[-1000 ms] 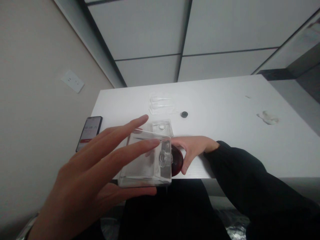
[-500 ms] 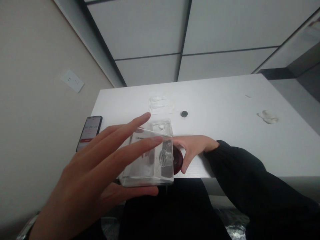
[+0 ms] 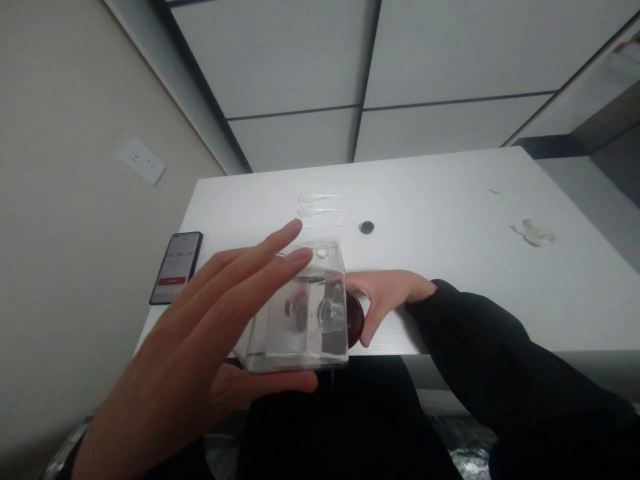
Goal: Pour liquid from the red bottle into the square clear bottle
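My left hand [image 3: 200, 327] holds a clear, box-shaped container [image 3: 285, 340] near the table's front edge, thumb under its near side and fingers stretched along its far side. A round clear opening or knob shows on its right part. Just right of the container, my right hand [image 3: 387, 300] curls its thumb and fingers round a dark red round object [image 3: 355, 319], partly hidden by the container. Behind them lies another clear plastic piece [image 3: 330, 247] with a small round hole.
On the white table [image 3: 440, 200] are a clear plastic package [image 3: 323, 205], a small dark disc [image 3: 367, 228] and a crumpled pale scrap [image 3: 535, 233] at right. A phone [image 3: 176, 268] lies at the left edge, near the wall.
The left index finger has shifted back and left over the container, showing more of its top. The right hand looks unchanged.
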The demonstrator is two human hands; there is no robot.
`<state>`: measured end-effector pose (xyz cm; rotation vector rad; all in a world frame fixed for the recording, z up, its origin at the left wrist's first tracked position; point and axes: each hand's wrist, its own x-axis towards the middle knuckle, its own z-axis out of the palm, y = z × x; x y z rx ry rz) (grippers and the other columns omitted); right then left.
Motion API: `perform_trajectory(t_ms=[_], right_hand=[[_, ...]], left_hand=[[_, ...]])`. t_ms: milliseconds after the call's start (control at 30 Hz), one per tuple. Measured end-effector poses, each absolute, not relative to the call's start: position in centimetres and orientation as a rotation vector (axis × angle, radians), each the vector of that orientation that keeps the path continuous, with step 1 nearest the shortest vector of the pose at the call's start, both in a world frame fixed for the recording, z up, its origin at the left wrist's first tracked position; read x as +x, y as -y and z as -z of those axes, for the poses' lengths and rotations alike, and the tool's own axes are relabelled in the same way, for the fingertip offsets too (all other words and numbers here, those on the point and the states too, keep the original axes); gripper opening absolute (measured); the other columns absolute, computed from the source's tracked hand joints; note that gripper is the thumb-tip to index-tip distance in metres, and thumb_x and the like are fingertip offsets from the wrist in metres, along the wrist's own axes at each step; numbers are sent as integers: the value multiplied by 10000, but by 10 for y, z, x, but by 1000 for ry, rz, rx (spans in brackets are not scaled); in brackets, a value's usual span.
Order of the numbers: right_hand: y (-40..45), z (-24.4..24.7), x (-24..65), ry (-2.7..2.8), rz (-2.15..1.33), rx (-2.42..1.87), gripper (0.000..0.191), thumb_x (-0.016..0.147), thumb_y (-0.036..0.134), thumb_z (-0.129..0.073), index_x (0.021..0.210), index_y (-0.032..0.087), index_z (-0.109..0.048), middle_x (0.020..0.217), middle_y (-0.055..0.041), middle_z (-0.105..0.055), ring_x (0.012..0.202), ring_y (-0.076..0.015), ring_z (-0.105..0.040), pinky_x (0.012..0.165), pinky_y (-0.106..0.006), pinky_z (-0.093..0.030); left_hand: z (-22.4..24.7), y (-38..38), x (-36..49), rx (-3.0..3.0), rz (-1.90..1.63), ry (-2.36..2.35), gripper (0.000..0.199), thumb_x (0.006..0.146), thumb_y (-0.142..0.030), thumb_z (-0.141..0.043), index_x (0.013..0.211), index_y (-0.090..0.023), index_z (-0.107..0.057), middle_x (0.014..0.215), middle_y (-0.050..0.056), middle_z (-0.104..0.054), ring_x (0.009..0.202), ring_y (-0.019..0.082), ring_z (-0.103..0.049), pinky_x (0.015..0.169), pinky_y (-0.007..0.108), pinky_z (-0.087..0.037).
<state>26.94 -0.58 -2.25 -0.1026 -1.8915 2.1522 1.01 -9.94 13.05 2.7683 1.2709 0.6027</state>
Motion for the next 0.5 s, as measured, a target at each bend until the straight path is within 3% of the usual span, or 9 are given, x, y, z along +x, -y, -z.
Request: perform_trajectory(t_ms=[200,400,500], right_hand=[[6,20,269,1908,-2136,-97,986,660,373,-1046,1520,176,-606,1552,-144,-648,1460,-312,-590,1252,-412,-424],[3,21,271,1977,-2114,-102,1050,672,392,-1038,1567,151,-543,1596,-174,-607,1475,-312,-576,1252,-410,-423],[4,23,270,1962,-2127,-91,1055,680,386,-1035,1575,149,-529,1611,-180,-592,1494,-312,-560,1261,-413,-413]], left_hand=[[-125,101,5,2632,-656,-1278,833,977,-789,-587,1694,-453,-330,1692,-41,-550,1484,293,-631,1220,468,-579],[-123,102,6,2358,-952,-1430,736,785,-819,-802,1414,-455,-686,1418,17,-707,1265,328,-732,1078,549,-664],[-124,102,9,2275,-1006,-1440,719,740,-807,-851,1334,-419,-731,1302,33,-723,1144,316,-748,969,560,-688]])
